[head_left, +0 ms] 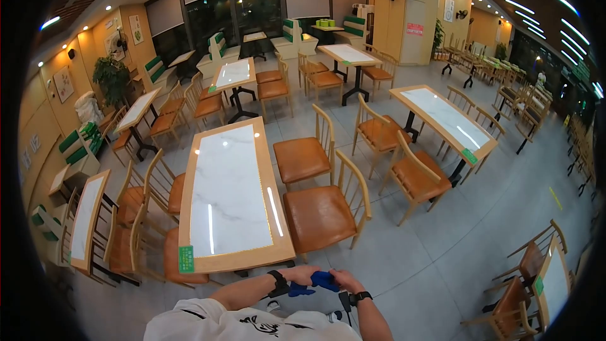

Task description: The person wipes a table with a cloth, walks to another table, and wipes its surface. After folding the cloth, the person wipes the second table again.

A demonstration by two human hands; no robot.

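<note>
Both my hands are in front of my body at the bottom of the head view, near the end of a marble-topped table (pixel 230 183). My left hand (pixel 300 274) is closed on one end of a dark blue cloth (pixel 325 281), part of which hangs below the fingers. The fingers of my right hand (pixel 344 281) grip its other end. Just below the right wrist a slim black and grey handle (pixel 345 302) shows, partly hidden by the forearm. A green label (pixel 186 259) is on the table's near left corner.
Brown-seated chairs (pixel 319 215) stand along the table's right side, others (pixel 174 256) along its left. Another table (pixel 445 113) with chairs is ahead right, one more (pixel 552 287) at the lower right. Grey tiled floor (pixel 410 265) runs between them. Green-and-white booths (pixel 221 50) line the windows.
</note>
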